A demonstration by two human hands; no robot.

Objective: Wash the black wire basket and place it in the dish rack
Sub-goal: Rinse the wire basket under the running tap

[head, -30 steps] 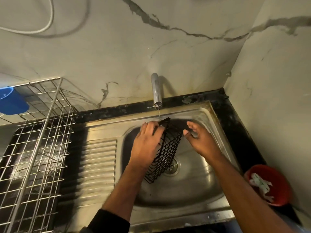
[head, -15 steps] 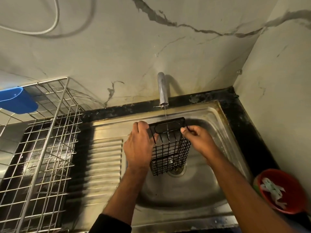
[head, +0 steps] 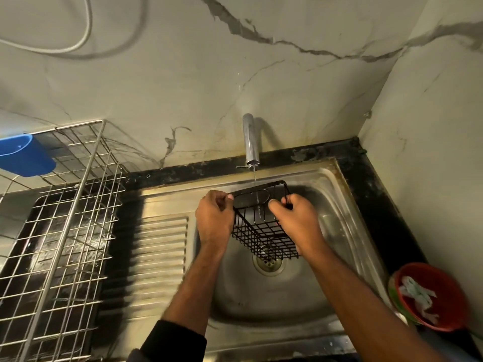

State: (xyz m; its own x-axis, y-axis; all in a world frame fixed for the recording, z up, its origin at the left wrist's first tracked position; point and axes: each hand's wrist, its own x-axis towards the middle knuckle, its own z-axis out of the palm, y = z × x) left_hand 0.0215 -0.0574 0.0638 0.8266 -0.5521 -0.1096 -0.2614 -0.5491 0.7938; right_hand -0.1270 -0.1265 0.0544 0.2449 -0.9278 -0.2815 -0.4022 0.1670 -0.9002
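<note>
The black wire basket (head: 261, 231) hangs over the steel sink bowl (head: 337, 205), its open top tilted toward the tap. A thin stream of water from the chrome tap (head: 250, 141) falls into it. My left hand (head: 214, 220) grips the basket's left rim. My right hand (head: 298, 223) grips its right rim and covers part of that side. The silver wire dish rack (head: 65, 231) stands at the left, apart from the basket.
A ribbed draining board (head: 159, 252) lies between sink and rack. The drain (head: 269, 263) sits below the basket. A blue plastic holder (head: 23, 159) hangs on the rack's far corner. A red bowl (head: 431, 296) with white scraps sits at the right on the black counter.
The basket has turned from edge-on to facing me with its opening under the water. My right hand, open a second ago, has closed on its right rim.
</note>
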